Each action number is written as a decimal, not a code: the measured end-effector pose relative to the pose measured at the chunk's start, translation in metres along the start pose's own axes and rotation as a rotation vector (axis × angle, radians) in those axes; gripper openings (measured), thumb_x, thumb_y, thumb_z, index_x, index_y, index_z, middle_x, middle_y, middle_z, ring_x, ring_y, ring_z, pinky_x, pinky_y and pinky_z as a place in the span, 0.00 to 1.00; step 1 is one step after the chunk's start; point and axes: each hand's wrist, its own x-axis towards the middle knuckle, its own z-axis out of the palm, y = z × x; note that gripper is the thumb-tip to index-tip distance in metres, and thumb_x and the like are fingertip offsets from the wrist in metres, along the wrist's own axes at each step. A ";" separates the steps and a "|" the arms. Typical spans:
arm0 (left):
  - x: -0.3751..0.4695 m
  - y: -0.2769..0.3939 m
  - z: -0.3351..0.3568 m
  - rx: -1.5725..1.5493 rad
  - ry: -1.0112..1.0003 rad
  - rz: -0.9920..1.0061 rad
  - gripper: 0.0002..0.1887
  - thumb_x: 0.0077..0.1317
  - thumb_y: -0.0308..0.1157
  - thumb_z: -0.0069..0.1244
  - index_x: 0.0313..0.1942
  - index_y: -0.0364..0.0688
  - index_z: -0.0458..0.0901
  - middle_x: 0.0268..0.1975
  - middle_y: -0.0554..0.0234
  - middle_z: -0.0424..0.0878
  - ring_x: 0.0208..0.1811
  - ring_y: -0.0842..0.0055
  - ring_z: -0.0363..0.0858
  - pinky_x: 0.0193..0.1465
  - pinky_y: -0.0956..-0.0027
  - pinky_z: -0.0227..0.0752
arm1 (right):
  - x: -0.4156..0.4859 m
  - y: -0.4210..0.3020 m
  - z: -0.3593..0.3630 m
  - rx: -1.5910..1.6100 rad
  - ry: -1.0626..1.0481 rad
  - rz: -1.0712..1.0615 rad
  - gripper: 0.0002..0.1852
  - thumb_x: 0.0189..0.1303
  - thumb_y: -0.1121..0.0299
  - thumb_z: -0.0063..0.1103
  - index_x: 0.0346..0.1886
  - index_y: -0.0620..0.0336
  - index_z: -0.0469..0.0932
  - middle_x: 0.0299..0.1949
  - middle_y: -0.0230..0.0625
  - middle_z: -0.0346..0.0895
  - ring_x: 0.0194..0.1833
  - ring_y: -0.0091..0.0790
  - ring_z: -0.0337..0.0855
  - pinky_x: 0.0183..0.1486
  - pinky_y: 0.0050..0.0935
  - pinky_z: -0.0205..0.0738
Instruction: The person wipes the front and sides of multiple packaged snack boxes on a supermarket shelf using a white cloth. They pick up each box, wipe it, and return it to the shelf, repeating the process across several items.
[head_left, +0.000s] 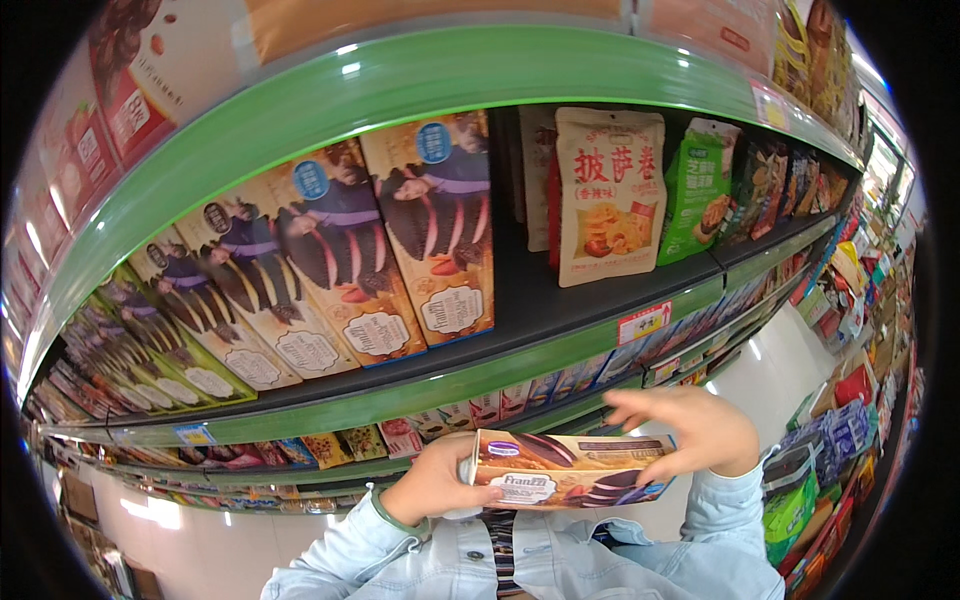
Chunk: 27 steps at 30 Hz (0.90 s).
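Note:
My left hand (439, 480) grips the left end of a Franzzi sandwich-biscuit carton (562, 472), its thumb on the front face. The carton lies sideways in front of my chest, with pictures of dark biscuits with filling. At its right end is my right hand (694, 431), fingers spread above the top edge. The right thumb overlaps the front face; whether it presses there is hard to tell. Ahead, similar upright Franzzi cartons (442, 232) fill the left of a dark shelf (529, 292). A beige snack pouch (609, 199) stands to their right.
A green pouch (697, 195) and other snack packets continue rightward. Green shelf edging (420, 67) runs above, and a price tag (645, 322) sits on the edge below. Packaged goods (832, 442) line the right side of the tiled aisle floor (765, 367).

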 end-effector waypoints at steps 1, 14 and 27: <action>-0.006 -0.006 -0.003 -0.079 0.034 -0.034 0.31 0.52 0.36 0.65 0.56 0.32 0.78 0.51 0.55 0.83 0.53 0.73 0.80 0.60 0.69 0.69 | -0.005 0.018 0.003 0.153 0.120 -0.069 0.41 0.55 0.52 0.69 0.68 0.66 0.65 0.50 0.48 0.80 0.48 0.42 0.83 0.50 0.35 0.76; -0.045 -0.054 -0.009 -0.467 0.423 0.249 0.41 0.44 0.40 0.73 0.58 0.34 0.72 0.50 0.57 0.80 0.51 0.72 0.80 0.57 0.67 0.73 | 0.041 0.054 0.196 1.395 0.505 -0.155 0.55 0.45 0.56 0.80 0.74 0.52 0.51 0.71 0.40 0.60 0.68 0.42 0.66 0.69 0.47 0.62; -0.035 -0.031 -0.006 -0.132 0.207 -0.130 0.20 0.61 0.29 0.57 0.54 0.35 0.78 0.47 0.63 0.81 0.47 0.81 0.77 0.52 0.74 0.70 | 0.042 0.079 0.070 0.760 1.135 -0.416 0.45 0.52 0.40 0.69 0.65 0.61 0.66 0.61 0.36 0.73 0.59 0.38 0.76 0.58 0.42 0.76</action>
